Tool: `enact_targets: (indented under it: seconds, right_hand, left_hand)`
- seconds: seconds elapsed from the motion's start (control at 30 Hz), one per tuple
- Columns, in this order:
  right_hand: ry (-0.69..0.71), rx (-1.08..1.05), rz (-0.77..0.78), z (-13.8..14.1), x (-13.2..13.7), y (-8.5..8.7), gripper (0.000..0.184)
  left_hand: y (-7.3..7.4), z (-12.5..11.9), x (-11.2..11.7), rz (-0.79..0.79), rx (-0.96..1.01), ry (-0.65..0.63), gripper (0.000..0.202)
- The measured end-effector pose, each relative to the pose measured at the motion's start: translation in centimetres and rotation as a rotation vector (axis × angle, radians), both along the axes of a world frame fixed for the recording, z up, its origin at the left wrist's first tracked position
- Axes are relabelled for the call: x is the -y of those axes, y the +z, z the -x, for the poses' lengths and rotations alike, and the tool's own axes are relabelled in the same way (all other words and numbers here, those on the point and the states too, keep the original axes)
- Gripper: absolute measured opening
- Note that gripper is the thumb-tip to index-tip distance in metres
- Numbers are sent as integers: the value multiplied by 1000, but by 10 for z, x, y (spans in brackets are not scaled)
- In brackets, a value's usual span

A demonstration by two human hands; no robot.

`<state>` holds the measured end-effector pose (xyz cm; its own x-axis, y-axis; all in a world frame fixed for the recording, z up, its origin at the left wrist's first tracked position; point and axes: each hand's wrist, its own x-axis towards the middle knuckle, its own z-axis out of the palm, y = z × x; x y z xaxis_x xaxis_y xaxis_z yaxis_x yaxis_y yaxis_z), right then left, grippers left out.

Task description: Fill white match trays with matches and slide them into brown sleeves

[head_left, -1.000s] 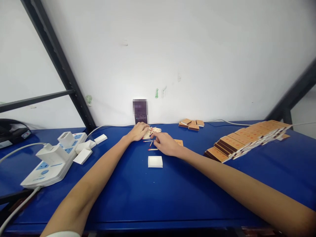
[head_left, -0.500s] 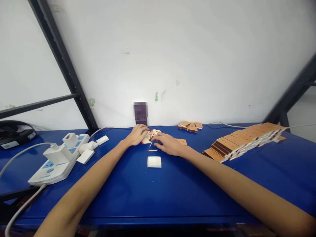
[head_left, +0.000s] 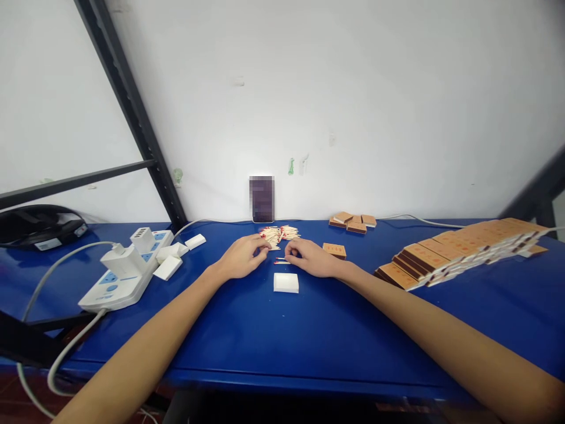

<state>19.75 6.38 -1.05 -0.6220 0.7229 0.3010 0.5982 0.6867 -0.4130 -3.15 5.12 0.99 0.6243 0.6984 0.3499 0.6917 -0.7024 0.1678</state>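
Observation:
Loose red-headed matches (head_left: 279,234) lie in a pile toward the back of the blue table. My left hand (head_left: 242,257) is at the near left edge of the pile, thumb and forefinger brought together; whether a match is between them is too small to tell. Across from it, my right hand (head_left: 311,258) pinches the tail end of a match (head_left: 279,258) just above the table. A second match lies beside that one, both heads pointing left. Closer to me sits a white matchbox tray (head_left: 286,283), open side up.
A matchbox (head_left: 334,251) lies right of my right hand, with several more (head_left: 353,222) by the wall. Long stacked rows of matchboxes (head_left: 450,250) fill the right side. On the left are a power strip (head_left: 128,280) and white trays (head_left: 168,267). A phone (head_left: 263,200) leans on the wall.
My left hand has drawn back from the pile toward me, its fingers curling in. My right hand has brought a match down beside the one on the table. The view has shifted left.

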Motion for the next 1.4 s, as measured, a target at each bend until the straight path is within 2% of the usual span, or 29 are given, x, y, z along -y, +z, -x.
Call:
enact_targets:
  seconds: [0.1, 0.37, 0.47, 0.53, 0.6, 0.77, 0.9, 0.97, 1.13, 1.27, 1.4]
  right_hand:
    - [13, -25, 33, -2, 6, 2, 13]
    - [12, -78, 37, 0, 11, -2, 13]
    - [-96, -135, 44, 1, 7, -2, 15]
    - [-200, -126, -12, 1, 0, -3, 14]
    - [-247, -61, -91, 1, -11, -5, 18]
    - [-206, 120, -180, 3, -37, 2, 35]
    - [-152, 241, -235, 9, -54, 17, 37]
    - [-147, 281, -197, 11, -61, 22, 38]
    - [-86, 228, -67, 11, -70, 21, 34]
    - [-71, 215, -54, 7, -71, 18, 30]
    - [-61, 200, -77, 5, -72, 16, 35]
  left_hand:
    - [0, -1, -2, 18, -22, -14, 26]
    - [-6, 9, -8, 28, -56, 111, 29]
    - [-6, 8, -7, 29, -58, 107, 28]
    - [-6, 6, -6, 34, -56, 105, 28]
    - [-6, 5, -6, 37, -55, 101, 28]
    - [-9, 5, -6, 28, -59, 97, 27]
    - [-10, 6, -6, 32, -51, 103, 28]
    - [-10, 6, -6, 37, -47, 105, 28]
    - [-9, 6, -6, 41, -44, 100, 28]
    - [-10, 7, -6, 25, -50, 92, 26]
    - [-9, 6, -6, 19, -59, 90, 25]
